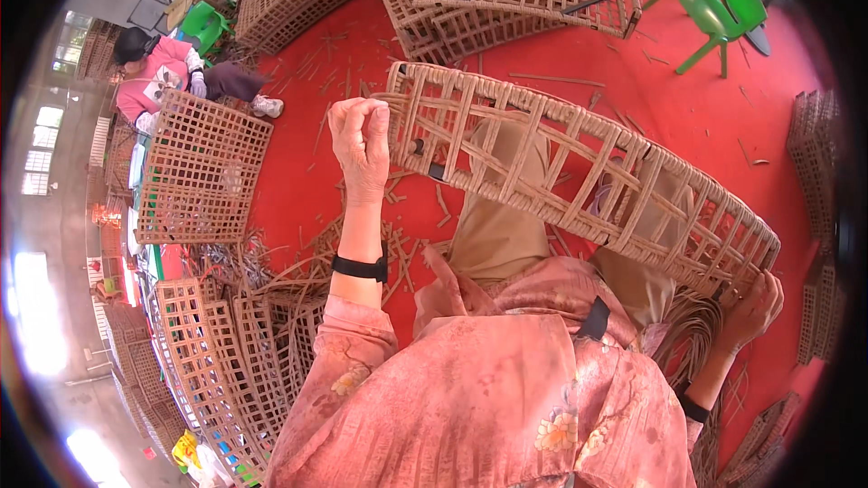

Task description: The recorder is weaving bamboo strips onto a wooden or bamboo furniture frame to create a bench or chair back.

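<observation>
A long, narrow woven wicker frame (565, 190) lies tilted across my lap, its rim wrapped in brown strips and its face an open lattice. My left hand (363, 140) is raised at its left end, fingers closed in a pinch; what they hold is hidden, though short brown strip ends show beside them. At the lower right end my right hand (755, 312) is closed round the frame's corner. Dark bits of the underlying frame show near the left end. A hank of loose brown weaving strips (692, 334) hangs beside my right forearm.
Woven lattice panels and baskets (506, 0) are stacked ahead, with more baskets (221, 343) at the left. A green chair (719, 14) stands at the far right. Strip scraps (556, 80) litter the red floor. A seated person in pink (163, 72) is behind a woven panel (203, 167).
</observation>
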A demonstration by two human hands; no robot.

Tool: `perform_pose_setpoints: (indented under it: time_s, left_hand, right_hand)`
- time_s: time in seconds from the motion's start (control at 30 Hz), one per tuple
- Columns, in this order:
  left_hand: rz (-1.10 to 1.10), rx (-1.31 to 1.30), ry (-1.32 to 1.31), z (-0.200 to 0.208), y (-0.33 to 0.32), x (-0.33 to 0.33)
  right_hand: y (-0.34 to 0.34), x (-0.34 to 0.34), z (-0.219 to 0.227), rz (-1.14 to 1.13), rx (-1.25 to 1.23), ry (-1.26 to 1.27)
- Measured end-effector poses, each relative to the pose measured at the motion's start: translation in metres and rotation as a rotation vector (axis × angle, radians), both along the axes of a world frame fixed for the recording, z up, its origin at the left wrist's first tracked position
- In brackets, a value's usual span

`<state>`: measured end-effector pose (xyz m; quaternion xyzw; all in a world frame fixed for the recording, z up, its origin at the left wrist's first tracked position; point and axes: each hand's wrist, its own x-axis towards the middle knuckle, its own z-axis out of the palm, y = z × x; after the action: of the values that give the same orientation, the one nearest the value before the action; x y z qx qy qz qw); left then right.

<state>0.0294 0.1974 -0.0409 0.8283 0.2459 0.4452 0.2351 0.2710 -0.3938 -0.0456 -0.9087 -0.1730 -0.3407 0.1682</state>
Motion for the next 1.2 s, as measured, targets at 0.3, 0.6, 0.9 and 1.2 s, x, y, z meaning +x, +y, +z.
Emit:
perform_pose_setpoints:
  time_s: [0.3, 0.6, 0.9, 1.2]
  left_hand:
    - [-0.011, 0.295, 0.028, 0.001, 0.012, 0.005]
    - [-0.016, 0.098, -0.025, -0.002, -0.001, -0.015]
    - [-0.009, -0.086, 0.182, 0.023, 0.031, -0.001]
    - [-0.060, -0.245, 0.241, 0.018, 0.058, 0.051]
  right_hand:
    - [0.003, 0.008, -0.010, 0.051, 0.076, -0.012]
    - [0.006, 0.008, -0.008, 0.014, 0.020, -0.021]
    - [0.024, 0.004, 0.027, 0.093, 0.220, 0.268]
    - [0.012, 0.000, 0.056, 0.101, 0.562, 0.810]
